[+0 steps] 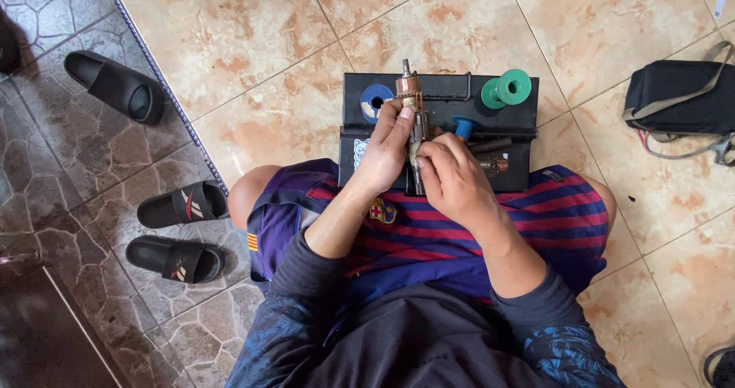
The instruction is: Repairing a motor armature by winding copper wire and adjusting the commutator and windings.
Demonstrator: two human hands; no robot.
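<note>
both hands on a motor armature, held upright over the lap.
left hand fingers wrapped around the armature, copper commutator end pointing away; right hand fingers pinched on its lower part, just beside the left. under them a black case on the tiled floor, carrying a blue spool, green spool and a second small armature. further right a black bag; black slides off to the left.

Head camera, straight down, close overhead
</note>
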